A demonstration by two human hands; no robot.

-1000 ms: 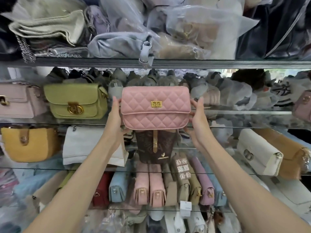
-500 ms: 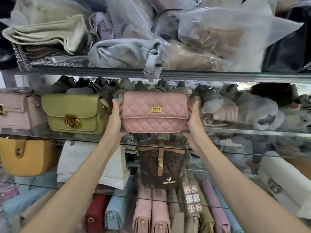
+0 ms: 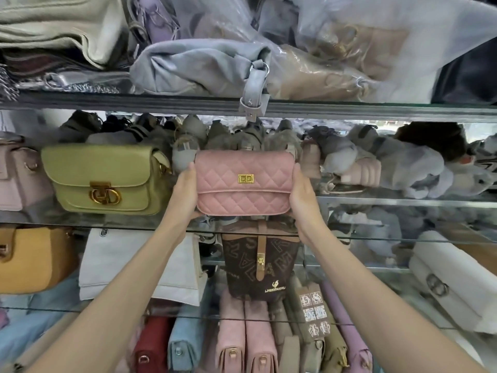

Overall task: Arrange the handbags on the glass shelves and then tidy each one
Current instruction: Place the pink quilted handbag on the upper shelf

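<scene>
Pink quilted handbag [image 3: 243, 183], soft rectangle, gold clasp: my left hand [image 3: 185, 191] and right hand [image 3: 302, 193] grip its ends, fingers curled behind; now further in over glass shelf [image 3: 403, 201].

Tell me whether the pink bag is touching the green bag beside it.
Apart. The head view shows the left hand and a strip of background between the pink bag and the green bag.

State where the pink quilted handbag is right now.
In the head view the pink quilted handbag sits centre frame, held between the left hand and right hand, right of the green handbag.
</scene>
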